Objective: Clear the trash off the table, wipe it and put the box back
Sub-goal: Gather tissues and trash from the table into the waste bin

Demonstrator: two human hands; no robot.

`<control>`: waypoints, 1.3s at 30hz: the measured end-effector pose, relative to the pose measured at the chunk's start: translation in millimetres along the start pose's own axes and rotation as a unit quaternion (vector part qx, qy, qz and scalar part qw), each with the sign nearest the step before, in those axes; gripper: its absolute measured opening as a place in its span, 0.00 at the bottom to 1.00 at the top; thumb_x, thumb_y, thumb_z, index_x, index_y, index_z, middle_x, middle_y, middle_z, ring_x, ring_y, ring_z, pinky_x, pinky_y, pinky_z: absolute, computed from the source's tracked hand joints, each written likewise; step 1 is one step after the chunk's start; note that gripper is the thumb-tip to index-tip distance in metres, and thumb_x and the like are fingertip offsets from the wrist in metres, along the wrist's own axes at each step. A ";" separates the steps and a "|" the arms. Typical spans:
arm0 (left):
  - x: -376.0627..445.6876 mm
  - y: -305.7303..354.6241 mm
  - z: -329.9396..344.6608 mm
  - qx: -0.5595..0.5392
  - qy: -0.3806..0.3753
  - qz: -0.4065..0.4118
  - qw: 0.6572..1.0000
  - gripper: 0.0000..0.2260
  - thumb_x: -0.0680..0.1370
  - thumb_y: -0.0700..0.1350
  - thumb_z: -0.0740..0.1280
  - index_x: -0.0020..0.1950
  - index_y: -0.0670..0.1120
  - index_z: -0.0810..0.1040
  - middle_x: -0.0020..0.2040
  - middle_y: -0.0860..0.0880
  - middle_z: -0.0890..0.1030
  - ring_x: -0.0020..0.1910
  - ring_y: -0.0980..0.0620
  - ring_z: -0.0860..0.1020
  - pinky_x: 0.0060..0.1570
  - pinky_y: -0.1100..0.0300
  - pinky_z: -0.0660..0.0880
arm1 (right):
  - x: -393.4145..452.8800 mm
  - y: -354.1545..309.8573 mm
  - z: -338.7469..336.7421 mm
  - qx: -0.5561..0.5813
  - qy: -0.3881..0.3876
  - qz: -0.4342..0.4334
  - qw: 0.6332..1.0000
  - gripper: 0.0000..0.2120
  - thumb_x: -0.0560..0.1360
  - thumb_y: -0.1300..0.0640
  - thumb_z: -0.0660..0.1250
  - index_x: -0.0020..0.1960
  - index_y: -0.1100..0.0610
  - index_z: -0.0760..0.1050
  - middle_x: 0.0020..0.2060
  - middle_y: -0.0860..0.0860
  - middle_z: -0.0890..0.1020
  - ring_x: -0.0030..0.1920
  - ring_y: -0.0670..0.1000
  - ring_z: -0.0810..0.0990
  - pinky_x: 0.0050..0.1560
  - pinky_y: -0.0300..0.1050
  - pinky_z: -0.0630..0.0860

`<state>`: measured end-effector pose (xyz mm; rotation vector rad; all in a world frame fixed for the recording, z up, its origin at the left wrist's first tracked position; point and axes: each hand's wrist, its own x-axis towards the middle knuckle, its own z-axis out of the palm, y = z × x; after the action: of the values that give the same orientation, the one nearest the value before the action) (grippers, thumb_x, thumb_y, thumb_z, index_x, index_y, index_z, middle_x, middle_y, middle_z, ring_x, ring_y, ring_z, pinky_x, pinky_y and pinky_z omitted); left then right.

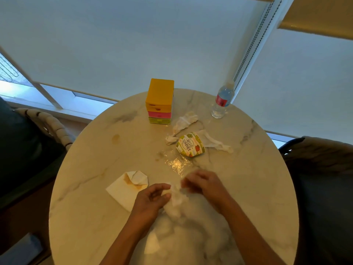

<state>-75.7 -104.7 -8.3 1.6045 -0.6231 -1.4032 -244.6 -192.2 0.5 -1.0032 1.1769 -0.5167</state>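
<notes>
**Barely begun: trash all over the table**

Clearly we are at the start. Our left hand (152, 197) and right hand (202, 183) sit close together, both with fingers curled onto a crumpled white tissue (175, 199) between them; the blur hides whether each truly pinches it or only bunches it.

Most of the trash lies untouched, we judge. Just left of the left hand is a stained napkin (127, 188), one corner folded over. Just beyond the right hand lies clear plastic film (175, 164). Farther out from the hands are a printed wrapper (190, 145), a small tissue wad (171, 140) touching nothing we hold, and two twisted tissues (185, 121) (214, 141), one on each side of the wrapper.

The box (160, 101), yellow with coloured drawers, stands well beyond the hands near the far rim of the table (86, 217). A water bottle (222, 101) stands to its right.

Brown stains show on the marble beyond the left hand, so wiping is not yet done. Replacing the box comes last.
</notes>
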 end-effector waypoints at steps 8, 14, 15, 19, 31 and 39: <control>1.7 -6.4 -4.8 0.014 0.047 -0.006 0.999 0.10 0.76 0.34 0.67 0.50 0.48 0.82 0.44 0.51 0.85 0.44 0.58 0.83 0.44 0.66 0.79 | 109.5 3.9 -74.8 -0.449 0.267 -0.038 0.852 0.22 0.78 0.49 0.60 0.71 0.51 0.66 0.61 0.58 0.71 0.59 0.60 0.74 0.58 0.52 0.73; -16.2 -17.3 -17.3 0.000 0.061 -0.028 0.998 0.06 0.77 0.38 0.67 0.51 0.44 0.82 0.42 0.48 0.86 0.44 0.51 0.84 0.41 0.64 0.79 | 113.7 24.3 -78.5 -0.522 0.297 -0.071 0.796 0.13 0.77 0.57 0.59 0.54 0.61 0.78 0.49 0.59 0.75 0.49 0.60 0.75 0.49 0.54 0.76; -21.2 -18.7 -19.4 -0.005 0.060 -0.032 0.998 0.06 0.77 0.38 0.66 0.52 0.43 0.82 0.43 0.47 0.86 0.44 0.50 0.84 0.42 0.63 0.79 | 108.0 27.4 -77.9 -0.525 0.306 -0.076 0.791 0.12 0.77 0.59 0.59 0.52 0.62 0.79 0.47 0.60 0.76 0.47 0.61 0.76 0.47 0.54 0.76; -42.1 -24.9 -28.1 -0.016 0.039 -0.038 0.998 0.07 0.78 0.38 0.65 0.53 0.41 0.81 0.44 0.45 0.85 0.45 0.47 0.84 0.44 0.61 0.80 | 67.5 41.4 -75.6 -0.492 0.327 -0.073 0.803 0.09 0.75 0.64 0.60 0.44 0.65 0.78 0.42 0.61 0.79 0.44 0.61 0.78 0.43 0.51 0.73; -117.7 -63.0 -5.7 0.037 -0.088 -0.019 0.995 0.08 0.77 0.39 0.68 0.44 0.40 0.69 0.33 0.39 0.76 0.34 0.47 0.70 0.32 0.58 0.66 | -163.4 151.9 -58.6 -0.162 0.422 -0.057 0.890 0.12 0.76 0.65 0.66 0.59 0.58 0.78 0.49 0.54 0.81 0.49 0.52 0.79 0.50 0.43 0.73; -175.9 -121.5 74.9 0.192 -0.184 0.040 0.963 0.09 0.73 0.31 0.66 0.35 0.41 0.71 0.27 0.49 0.71 0.26 0.55 0.68 0.27 0.64 0.66 | -282.7 272.9 -91.6 -0.098 0.437 0.103 0.888 0.08 0.76 0.66 0.64 0.48 0.57 0.80 0.45 0.52 0.80 0.50 0.55 0.79 0.51 0.43 0.72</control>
<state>-209.9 77.4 -20.5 1.5943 -1.2293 -1.6046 -468.2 130.6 -92.3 -0.7983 2.1537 -0.7192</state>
